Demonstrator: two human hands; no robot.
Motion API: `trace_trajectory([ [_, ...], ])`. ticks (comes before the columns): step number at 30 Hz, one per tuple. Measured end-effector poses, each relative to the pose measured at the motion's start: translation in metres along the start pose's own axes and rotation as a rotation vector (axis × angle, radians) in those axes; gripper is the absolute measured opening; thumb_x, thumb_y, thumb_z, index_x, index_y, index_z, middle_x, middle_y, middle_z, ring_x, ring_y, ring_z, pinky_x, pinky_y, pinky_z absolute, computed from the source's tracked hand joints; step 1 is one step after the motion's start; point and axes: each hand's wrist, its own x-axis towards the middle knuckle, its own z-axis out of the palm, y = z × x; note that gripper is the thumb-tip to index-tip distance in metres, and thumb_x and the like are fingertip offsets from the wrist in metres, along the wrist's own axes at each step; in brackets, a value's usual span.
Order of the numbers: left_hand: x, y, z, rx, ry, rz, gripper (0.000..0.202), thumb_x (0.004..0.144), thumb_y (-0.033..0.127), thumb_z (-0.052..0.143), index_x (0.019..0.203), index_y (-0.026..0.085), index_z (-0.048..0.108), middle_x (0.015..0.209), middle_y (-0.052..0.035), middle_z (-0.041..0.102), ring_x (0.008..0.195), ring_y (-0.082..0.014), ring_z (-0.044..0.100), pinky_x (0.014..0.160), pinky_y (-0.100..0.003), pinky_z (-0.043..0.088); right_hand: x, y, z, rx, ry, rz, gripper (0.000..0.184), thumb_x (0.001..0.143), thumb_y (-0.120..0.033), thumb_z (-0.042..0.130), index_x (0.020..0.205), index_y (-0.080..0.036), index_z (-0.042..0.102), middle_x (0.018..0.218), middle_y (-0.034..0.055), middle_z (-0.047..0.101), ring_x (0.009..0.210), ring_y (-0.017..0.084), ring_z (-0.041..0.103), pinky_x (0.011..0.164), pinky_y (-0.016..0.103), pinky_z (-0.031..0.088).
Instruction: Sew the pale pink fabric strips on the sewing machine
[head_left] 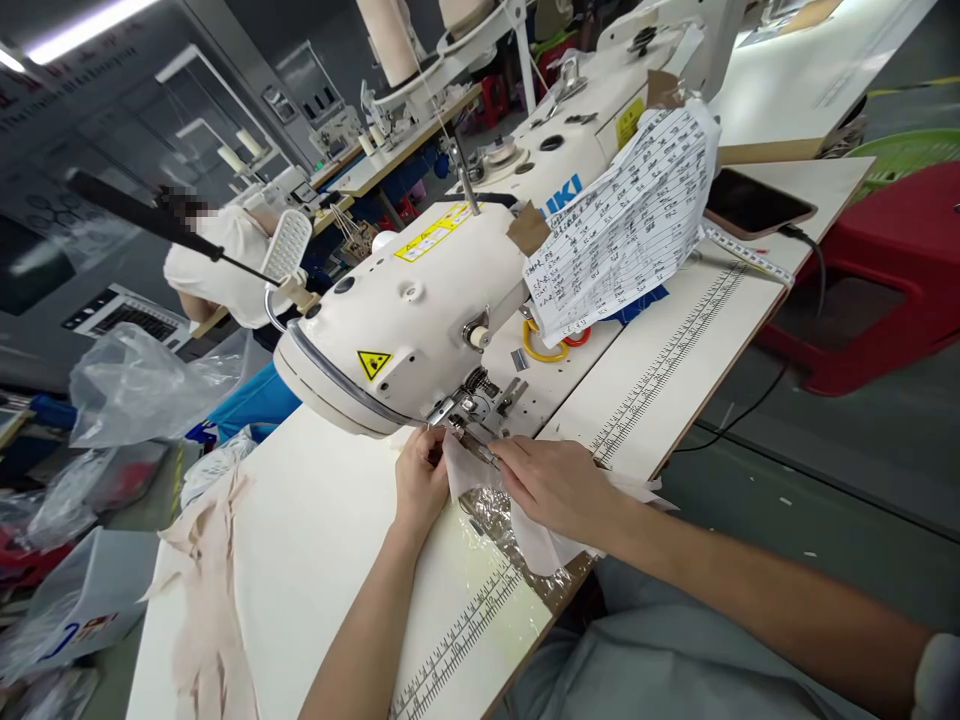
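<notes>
A white sewing machine (420,300) stands in front of me, with its metal presser and needle parts (469,405) low at its front. Pale pink fabric (459,470) runs under these parts and continues below my right hand. My left hand (421,478) is closed on the fabric's edge, its fingertips partly hidden by the machine head. Close to the presser parts, my right hand (559,488) pinches a slim metal tool (481,445); its exact kind is unclear. Clear plastic film (491,512) lies between and below the hands.
Handwritten paper (622,220) hangs on the machine. Yellow-handled scissors (541,345) lie behind the needle area. A phone (757,203) and a measuring tape (750,256) rest at the right. Pink fabric strips (210,600) lie at the left. A person (225,260) sits beyond.
</notes>
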Motion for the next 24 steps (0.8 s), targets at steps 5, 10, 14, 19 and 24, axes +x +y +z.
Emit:
trace_trajectory([
  [5,-0.0005,-0.0014,-0.0010,0.049,-0.019,0.054,0.020,0.085,0.039,0.053,0.080,0.021,0.061,0.077,-0.0021,0.064,0.072,-0.0165,0.061,0.064,-0.028,0.047,0.0002,0.0011,0.0029,-0.004,0.001,-0.014,0.020,0.098,-0.016,0.047,0.113,-0.014,0.058,0.086,0.0059,0.070,0.076,0.018,0.068,0.051,0.026,0.034],
  [10,-0.0007,0.0030,-0.0003,0.149,-0.026,0.068,0.017,0.085,0.035,0.050,0.085,0.022,0.061,0.080,-0.0030,0.064,0.071,-0.0165,0.059,0.063,-0.029,0.047,-0.0011,0.0000,0.0028,-0.028,0.030,-0.027,0.019,0.097,-0.014,0.046,0.111,-0.015,0.059,0.083,0.0048,0.069,0.074,0.017,0.067,0.050,0.027,0.033],
  [14,0.0004,0.0028,0.0003,0.159,-0.007,0.052,0.017,0.084,0.034,0.049,0.083,0.022,0.061,0.077,-0.0032,0.064,0.070,-0.0174,0.059,0.062,-0.029,0.047,-0.0009,-0.0008,0.0019,-0.030,0.024,-0.022,0.016,0.097,-0.014,0.046,0.108,-0.015,0.059,0.083,0.0053,0.069,0.074,0.018,0.067,0.050,0.028,0.033],
  [19,0.0034,0.0013,-0.0036,0.043,-0.038,-0.028,0.017,0.081,0.036,0.055,0.076,0.022,0.061,0.076,-0.0014,0.065,0.069,-0.0157,0.059,0.061,-0.027,0.046,-0.0005,-0.0007,0.0012,-0.021,0.016,-0.015,0.017,0.096,-0.014,0.046,0.108,-0.015,0.058,0.084,0.0054,0.069,0.074,0.018,0.068,0.051,0.029,0.036],
  [24,0.0035,0.0042,-0.0053,-0.005,-0.022,-0.059,0.019,0.081,0.038,0.058,0.075,0.021,0.064,0.072,-0.0002,0.064,0.066,-0.0144,0.058,0.059,-0.025,0.046,-0.0012,-0.0011,0.0022,-0.019,0.014,-0.002,0.017,0.095,-0.012,0.048,0.109,-0.014,0.058,0.084,0.0050,0.069,0.076,0.018,0.068,0.052,0.028,0.035],
])
